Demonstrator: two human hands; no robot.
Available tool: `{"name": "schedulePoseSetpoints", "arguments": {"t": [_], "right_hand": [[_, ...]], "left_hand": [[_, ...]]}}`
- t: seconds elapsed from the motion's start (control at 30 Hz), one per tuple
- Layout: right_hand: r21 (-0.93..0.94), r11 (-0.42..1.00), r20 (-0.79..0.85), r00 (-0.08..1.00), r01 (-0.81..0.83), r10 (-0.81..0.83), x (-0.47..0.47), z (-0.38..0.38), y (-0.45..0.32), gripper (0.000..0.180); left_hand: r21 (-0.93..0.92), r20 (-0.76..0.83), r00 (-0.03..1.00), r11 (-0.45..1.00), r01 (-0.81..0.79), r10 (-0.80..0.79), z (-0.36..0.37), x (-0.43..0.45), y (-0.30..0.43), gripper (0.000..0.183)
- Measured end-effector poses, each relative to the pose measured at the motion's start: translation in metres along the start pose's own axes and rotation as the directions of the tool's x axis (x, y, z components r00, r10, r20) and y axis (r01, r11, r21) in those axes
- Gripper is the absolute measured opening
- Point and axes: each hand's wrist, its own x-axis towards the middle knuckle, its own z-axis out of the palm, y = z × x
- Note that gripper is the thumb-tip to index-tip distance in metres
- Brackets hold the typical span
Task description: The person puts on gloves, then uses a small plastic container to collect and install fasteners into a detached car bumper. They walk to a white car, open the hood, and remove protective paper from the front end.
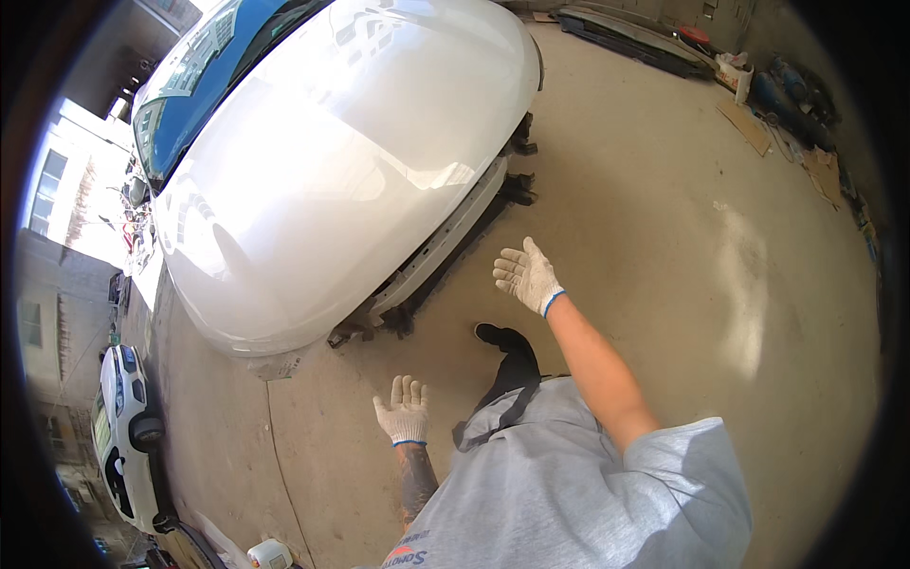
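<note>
Both of my hands wear off-white knit work gloves with blue cuffs. My left hand (404,411) is low in the centre, palm showing, fingers apart and holding nothing. Further right and higher, my right hand (528,276) is also empty, its fingers spread and thumb up. Neither touches anything. Ahead stands a white car with its hood (313,163) down. Its front bumper cover is off, so a pale crossbar (444,238) and dark brackets (519,190) show at the nose. My right hand is nearest to these front parts, with a gap between.
Another white car (128,434) is parked at the left. A white plastic jug (270,554) stands on the floor at lower left. Along the far right wall lie a dark bumper-like part (633,44), a white bucket (734,77), blue equipment (778,96) and cardboard (743,126).
</note>
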Motion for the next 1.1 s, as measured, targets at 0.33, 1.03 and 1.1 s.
{"name": "schedulePoseSetpoints", "arguments": {"t": [0.33,1.03,1.1], "right_hand": [[0.645,0.764,0.055,0.998,-0.023,-0.016,0.133,0.100,-0.011,0.076],[0.418,0.874,0.087,0.968,-0.248,0.234,0.131,0.088,0.030,0.031],[0.422,0.868,0.029,0.961,-0.261,0.275,0.136,0.084,0.027,0.030]], "left_hand": [[-0.568,0.154,0.983,0.805,0.171,-0.099,0.098,0.117,0.021,0.074],[-0.513,0.038,0.999,0.858,0.033,-0.016,0.111,0.141,0.016,0.067],[-0.516,0.040,0.999,0.856,0.028,-0.008,0.114,0.139,0.018,0.067]]}}
